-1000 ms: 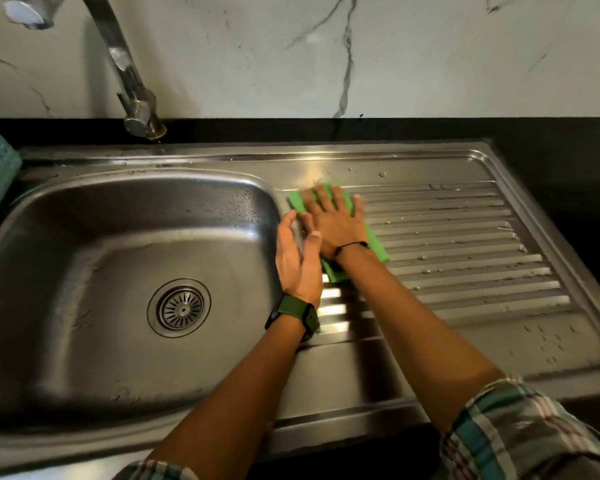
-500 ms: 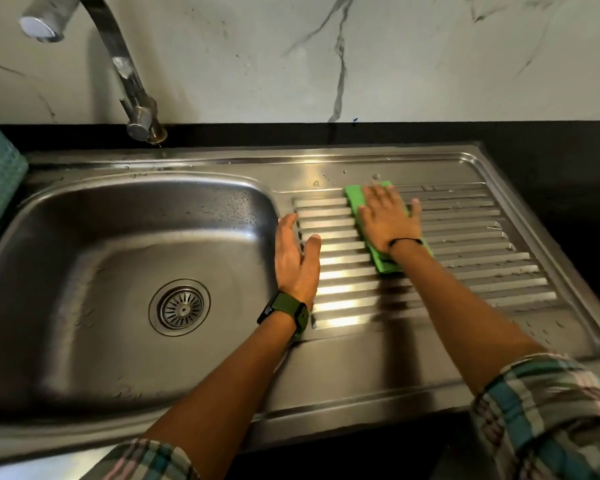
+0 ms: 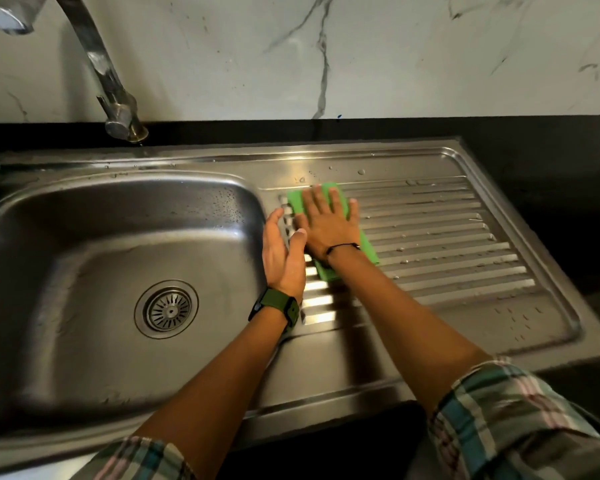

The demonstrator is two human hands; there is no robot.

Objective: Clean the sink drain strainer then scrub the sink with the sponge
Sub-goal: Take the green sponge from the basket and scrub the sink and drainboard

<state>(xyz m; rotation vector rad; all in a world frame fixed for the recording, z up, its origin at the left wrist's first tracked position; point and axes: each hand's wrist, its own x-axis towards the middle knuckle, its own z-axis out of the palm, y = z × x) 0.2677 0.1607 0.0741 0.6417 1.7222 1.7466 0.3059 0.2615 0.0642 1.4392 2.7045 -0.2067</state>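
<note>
Sponge (image 3: 331, 233), green, lies flat on ribbed drainboard (image 3: 447, 244) just right of basin (image 3: 101, 254). Right hand (image 3: 328, 226) presses it, fingers spread flat. Left hand (image 3: 283, 251) rests open on the basin edge, beside it. Strainer (image 3: 167, 309) sits in the drain.

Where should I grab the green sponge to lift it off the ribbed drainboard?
Probably by its two long edges, from above. The green sponge lies flat across the drainboard ribs under the flat right hand, so only its thin sides are free. The right long edge is clearest; the left hand crowds the other side.
</note>
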